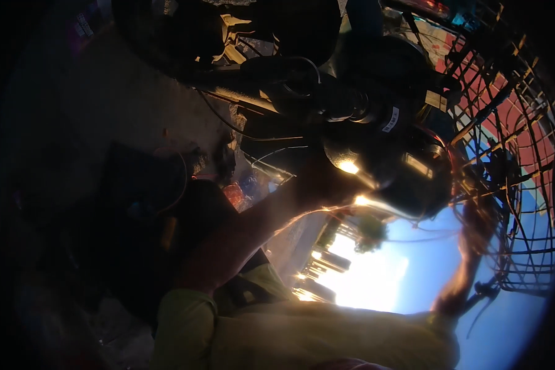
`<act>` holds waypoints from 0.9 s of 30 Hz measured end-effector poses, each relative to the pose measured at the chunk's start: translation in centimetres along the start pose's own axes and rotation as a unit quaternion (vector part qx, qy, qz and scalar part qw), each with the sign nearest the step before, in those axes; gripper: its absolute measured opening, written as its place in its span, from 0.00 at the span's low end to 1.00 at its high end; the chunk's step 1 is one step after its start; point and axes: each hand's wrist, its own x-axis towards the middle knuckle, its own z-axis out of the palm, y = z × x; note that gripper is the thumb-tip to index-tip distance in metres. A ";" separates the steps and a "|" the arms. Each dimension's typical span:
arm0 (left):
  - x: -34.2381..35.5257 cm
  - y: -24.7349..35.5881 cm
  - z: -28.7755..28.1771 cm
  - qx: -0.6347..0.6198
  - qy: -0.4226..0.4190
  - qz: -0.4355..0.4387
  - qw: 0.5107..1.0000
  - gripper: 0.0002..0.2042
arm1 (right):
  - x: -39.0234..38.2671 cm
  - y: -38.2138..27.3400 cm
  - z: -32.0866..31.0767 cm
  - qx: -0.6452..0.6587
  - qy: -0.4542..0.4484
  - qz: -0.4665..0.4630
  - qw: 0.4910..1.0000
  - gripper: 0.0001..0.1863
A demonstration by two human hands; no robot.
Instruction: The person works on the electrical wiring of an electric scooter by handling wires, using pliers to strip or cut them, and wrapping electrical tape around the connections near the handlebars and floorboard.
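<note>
Yellow-green shirt cloth [327, 336] is lying nearest the camera along the lower edge, and 2 bare forearms are extending from it. Left hand [330, 179] is reaching into shadow beside a dark rounded casing [422, 185], right of centre; right hand [480, 216] is sitting at the casing's far side, near a wire-mesh basket [527, 246]. Shade is hiding the fingers of both, so whether they are gripping or spread cannot be told. Dusty ground [123, 105] is spreading dimly across the left. Outdoors, sun is glaring between the arms, blue sky [435, 243] is showing, and a red panel [533, 123] is standing behind the mesh.
</note>
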 end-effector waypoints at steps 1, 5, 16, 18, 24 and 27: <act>0.0 -0.8 0.3 -0.096 -0.015 -0.030 0.995 0.16 | -0.2 -0.3 0.2 0.015 -0.001 0.005 1.000 0.07; 0.5 -2.4 0.6 -0.349 -0.004 -0.078 0.934 0.21 | 1.0 -0.2 -0.1 0.068 0.010 0.025 0.997 0.07; 1.5 0.6 1.0 0.146 -0.040 0.039 0.988 0.13 | 1.8 -0.8 0.1 0.308 0.040 0.119 0.943 0.10; 2.1 -0.4 0.6 0.293 -0.032 0.062 0.954 0.12 | 2.1 -1.2 0.1 0.368 0.056 0.144 0.917 0.11; 2.8 -6.0 -0.1 0.466 0.010 0.157 0.871 0.05 | 1.6 -2.0 -1.5 0.512 0.111 0.223 0.822 0.13; 1.2 1.8 3.3 0.629 0.063 0.189 0.751 0.08 | -0.9 -2.6 -2.0 0.562 0.138 0.265 0.772 0.14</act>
